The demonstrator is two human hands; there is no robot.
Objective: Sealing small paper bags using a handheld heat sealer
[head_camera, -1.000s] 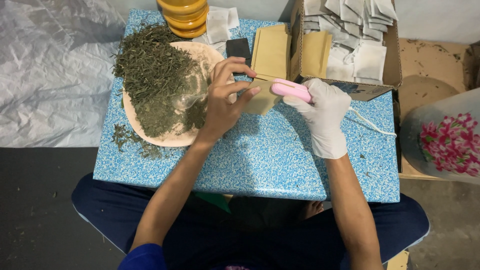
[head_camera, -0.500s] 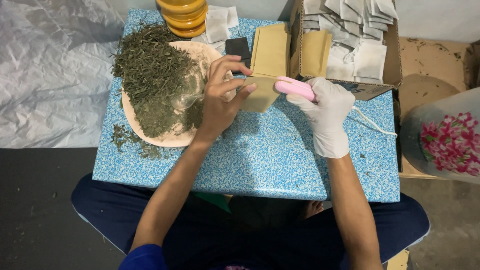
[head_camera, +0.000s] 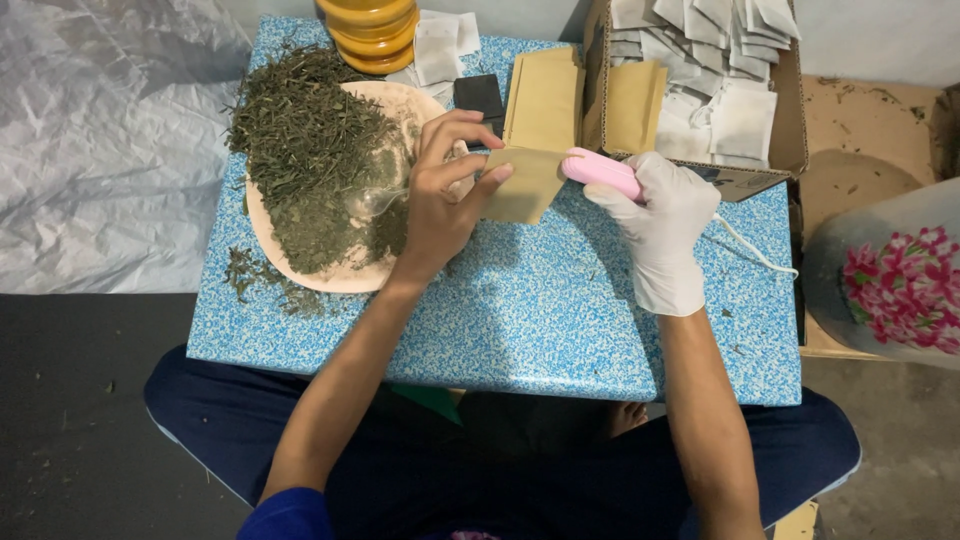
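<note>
herbs (head_camera: 310, 150) on plate (head_camera: 330, 282) — left, box (head_camera: 770, 130) right

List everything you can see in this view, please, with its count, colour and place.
Low table: one, blue speckled, centre.
Plate: one, pale pink, table's left side.
Dried herb leaves: one heap, green, on the plate, some spilled beside it.
Spoon: one, clear, on the heap.
Paper pouches: a stack, tan, at the table's back.
Cardboard box: one, brown, back right.
Filter bags: many, white, in the box.
Jars: stacked, amber, back edge.
Left hand: bare, pinching a tan pouch.
Right hand: white glove, gripping a pink handheld sealer at the pouch.
</note>
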